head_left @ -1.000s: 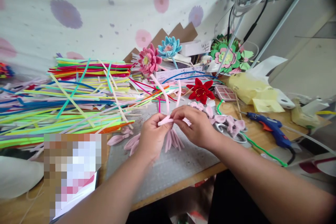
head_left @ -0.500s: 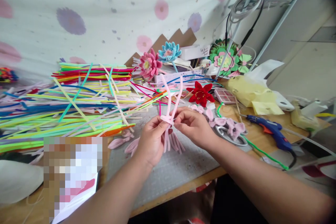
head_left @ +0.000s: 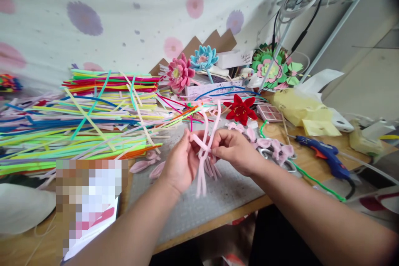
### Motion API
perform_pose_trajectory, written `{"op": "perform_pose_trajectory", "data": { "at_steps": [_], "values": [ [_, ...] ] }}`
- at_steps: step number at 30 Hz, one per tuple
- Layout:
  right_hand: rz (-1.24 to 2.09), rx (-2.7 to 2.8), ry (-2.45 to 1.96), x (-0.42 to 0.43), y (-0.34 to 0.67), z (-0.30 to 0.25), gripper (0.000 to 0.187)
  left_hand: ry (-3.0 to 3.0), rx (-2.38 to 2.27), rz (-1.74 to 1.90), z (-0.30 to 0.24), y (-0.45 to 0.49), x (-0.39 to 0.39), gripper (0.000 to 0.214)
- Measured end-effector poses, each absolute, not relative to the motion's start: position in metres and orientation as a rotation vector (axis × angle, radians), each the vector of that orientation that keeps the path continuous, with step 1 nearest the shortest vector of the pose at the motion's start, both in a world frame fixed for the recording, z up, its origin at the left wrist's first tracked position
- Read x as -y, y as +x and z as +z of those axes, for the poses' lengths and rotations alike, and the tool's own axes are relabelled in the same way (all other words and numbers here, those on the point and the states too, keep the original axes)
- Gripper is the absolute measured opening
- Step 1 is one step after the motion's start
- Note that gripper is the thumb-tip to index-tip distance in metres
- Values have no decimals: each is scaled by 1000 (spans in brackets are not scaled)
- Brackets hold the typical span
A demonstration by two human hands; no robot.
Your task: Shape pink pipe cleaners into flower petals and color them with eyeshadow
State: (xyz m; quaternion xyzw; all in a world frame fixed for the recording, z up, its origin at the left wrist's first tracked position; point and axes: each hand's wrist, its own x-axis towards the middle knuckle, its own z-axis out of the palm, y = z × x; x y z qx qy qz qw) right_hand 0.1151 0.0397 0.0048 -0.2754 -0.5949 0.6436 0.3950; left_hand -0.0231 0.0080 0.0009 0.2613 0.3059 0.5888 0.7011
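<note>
Left hand [head_left: 181, 164] and right hand [head_left: 237, 151] both hold the pink pipe cleaners [head_left: 203, 149] at the twisted crossing, above the grey mat [head_left: 218, 193] on the worktop [head_left: 307, 164]. Each grip is pinched tight on the stems. The long axis is roughly upright: loose tails hang down toward the mat, two free ends fan up and away toward the red flower [head_left: 240, 109]. Coloured stem pile [head_left: 93, 120] to the left. Blue glue gun [head_left: 324, 156] to the right, well apart.
</note>
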Motion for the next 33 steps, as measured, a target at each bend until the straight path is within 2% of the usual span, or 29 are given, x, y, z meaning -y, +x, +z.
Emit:
{"op": "perform_pose_trajectory", "data": {
  "at_steps": [4, 8, 14, 22, 29, 33],
  "values": [
    [1699, 1539, -756, -38, 116, 4, 17, 585, -664, 1170, 1, -26, -10, 33],
    [1588, 1661, -810, -37, 118, 1, 11, 545, -665, 1125, 0, -27, -9, 28],
    [1432, 1738, -864, -32, 120, 2, 7, 621, -759, 1287, -1, -28, -11, 16],
    [947, 2025, -1118, -29, 139, -10, 7, 547, -910, 1406, 1, -35, -14, 21],
    [1131, 1968, -1121, -13, 142, -15, 6, 510, -1019, 1571, 10, -40, -16, 23],
    [1202, 2064, -1091, -9, 145, -9, 8, 566, -1034, 1519, 11, -38, -14, 20]
  ]
}}
